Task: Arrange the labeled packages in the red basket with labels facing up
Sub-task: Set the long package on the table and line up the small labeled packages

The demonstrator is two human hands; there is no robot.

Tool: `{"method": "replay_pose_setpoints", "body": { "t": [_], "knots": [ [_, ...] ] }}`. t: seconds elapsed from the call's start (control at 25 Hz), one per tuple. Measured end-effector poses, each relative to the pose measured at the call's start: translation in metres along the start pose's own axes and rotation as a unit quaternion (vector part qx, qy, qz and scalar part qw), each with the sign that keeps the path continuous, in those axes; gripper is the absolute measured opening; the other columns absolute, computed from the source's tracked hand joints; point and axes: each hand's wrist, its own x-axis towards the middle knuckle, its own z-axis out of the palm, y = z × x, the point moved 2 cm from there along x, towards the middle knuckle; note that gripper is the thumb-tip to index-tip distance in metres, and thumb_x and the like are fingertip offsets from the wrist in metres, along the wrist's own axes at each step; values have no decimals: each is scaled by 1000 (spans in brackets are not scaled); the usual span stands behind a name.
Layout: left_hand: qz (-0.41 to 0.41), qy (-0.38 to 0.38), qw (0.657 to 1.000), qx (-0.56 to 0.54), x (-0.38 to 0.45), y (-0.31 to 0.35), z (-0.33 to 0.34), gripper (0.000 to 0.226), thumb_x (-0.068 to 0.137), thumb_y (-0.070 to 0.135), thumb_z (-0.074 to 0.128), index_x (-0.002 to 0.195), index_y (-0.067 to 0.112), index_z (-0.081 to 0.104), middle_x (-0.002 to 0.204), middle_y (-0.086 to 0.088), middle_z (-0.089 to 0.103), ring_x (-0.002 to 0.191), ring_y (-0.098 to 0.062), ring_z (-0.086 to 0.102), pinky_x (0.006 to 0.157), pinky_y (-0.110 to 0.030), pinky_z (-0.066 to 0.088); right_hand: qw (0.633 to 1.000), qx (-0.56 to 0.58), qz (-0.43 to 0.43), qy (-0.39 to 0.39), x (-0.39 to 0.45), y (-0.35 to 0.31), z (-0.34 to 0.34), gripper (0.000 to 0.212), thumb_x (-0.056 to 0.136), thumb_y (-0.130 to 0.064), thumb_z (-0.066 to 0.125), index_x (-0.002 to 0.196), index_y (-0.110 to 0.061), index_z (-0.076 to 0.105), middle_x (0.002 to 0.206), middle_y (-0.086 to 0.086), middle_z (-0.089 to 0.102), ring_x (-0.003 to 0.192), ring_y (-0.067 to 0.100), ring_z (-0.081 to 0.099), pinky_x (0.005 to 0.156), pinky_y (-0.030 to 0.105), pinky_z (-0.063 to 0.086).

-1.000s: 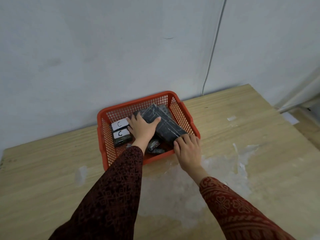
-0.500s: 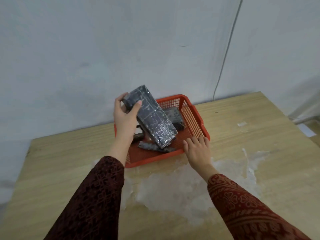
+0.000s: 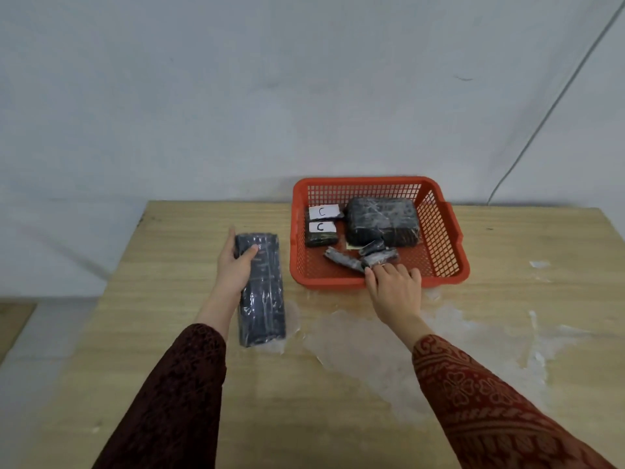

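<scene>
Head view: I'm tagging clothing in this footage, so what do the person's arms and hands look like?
Both arms wear long sleeves of dark red fabric that end at the wrists. The right sleeve shows a paler floral and leaf pattern with a banded cuff; the left sleeve is darker, its pattern fainter. The left hand and right hand are bare: no gloves, rings or watch visible.

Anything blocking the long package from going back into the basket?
Partly. The big block, two C-labeled packs and small packs fill much of the basket. The long package lies on the table under the left hand.

Wooden table (image 3: 169, 333): red basket (image 3: 443, 231), long dark package (image 3: 262, 299) beside it.
</scene>
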Motion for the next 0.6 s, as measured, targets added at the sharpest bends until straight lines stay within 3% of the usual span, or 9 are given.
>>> {"method": "replay_pose_setpoints", "body": {
  "t": [0.08, 0.16, 0.32, 0.52, 0.6],
  "knots": [
    [-15, -31, 996, 87, 11, -18, 9, 72, 95, 14, 54, 152, 26, 12, 157, -7, 27, 137, -26, 38, 113, -41, 32, 1000, -2, -6, 6, 0, -1, 1, 37, 95, -38, 39, 83, -17, 67, 85, 3, 72, 82, 28, 62, 81, 43, 39],
    [6, -32, 982, 187, 19, -31, 20, 66, 98, 19, 48, 153, 19, 10, 158, -8, 23, 142, -27, 29, 115, -34, 24, 1000, 1, -5, 8, 1, -2, 2, 37, 95, -38, 39, 83, -17, 67, 84, 2, 72, 81, 28, 61, 79, 42, 39],
    [89, 35, 928, 359, 29, -51, 22, 51, 100, 22, 40, 145, 1, 27, 140, -28, 39, 124, -43, 44, 100, -45, 39, 1000, 7, 2, -8, 1, -1, -1, 35, 96, -38, 40, 87, -17, 66, 86, 3, 71, 85, 27, 61, 81, 43, 38],
    [148, 120, 853, 485, 32, -63, 18, 47, 98, 27, 43, 136, -1, 42, 125, -25, 55, 115, -41, 49, 88, -51, 44, 990, 84, 36, -107, 16, 7, -7, 34, 94, -44, 41, 88, -19, 63, 90, 2, 69, 89, 25, 61, 83, 41, 37],
    [141, 132, 847, 495, 32, -60, 20, 48, 97, 26, 45, 138, 2, 41, 127, -24, 55, 117, -40, 48, 92, -50, 40, 975, 142, 47, -163, 31, 14, -10, 25, 91, -40, 50, 95, -18, 63, 94, 5, 69, 89, 26, 63, 78, 39, 43]
  ]
}}
